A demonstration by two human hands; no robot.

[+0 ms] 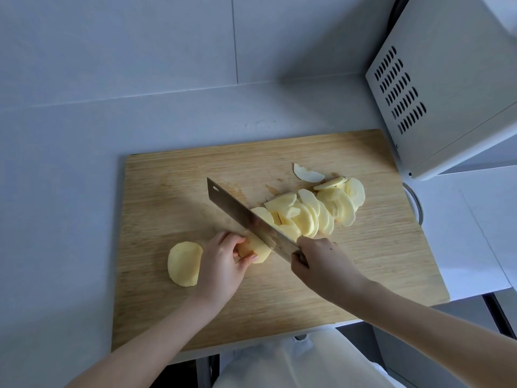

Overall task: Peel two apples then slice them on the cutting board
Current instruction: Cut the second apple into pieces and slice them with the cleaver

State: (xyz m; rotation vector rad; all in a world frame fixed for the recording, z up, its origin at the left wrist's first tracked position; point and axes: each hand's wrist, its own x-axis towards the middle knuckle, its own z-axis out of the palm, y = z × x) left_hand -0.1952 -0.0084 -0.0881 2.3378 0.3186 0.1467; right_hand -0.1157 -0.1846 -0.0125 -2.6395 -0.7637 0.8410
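board: wooden cutting board [173,191] lies on a white counter [70,191], its near edge at the counter's front edge.
right limit: white microwave [447,88] stands just beside the board's far right corner, vented side facing the board.
open room: bare wood along the far left and across the whole near strip; bare counter left of the board and behind it up to the wall.
left hand [223,264]: fingers curled, clamped on a peeled apple piece [256,249] lying on the board, fingertips just beside the blade.
right hand [321,264]: closed around the handle of a cleaver [240,214]; the handle is hidden in the fist.
cleaver: blade runs diagonally, tip far left, edge down into the held piece.
slices: fanned pile of apple slices [313,211] right of the blade, touching it; one single slice [307,173] lies apart at the far side.
spare: peeled apple half [184,263] lies on the board left of the left hand, near the board's left edge.
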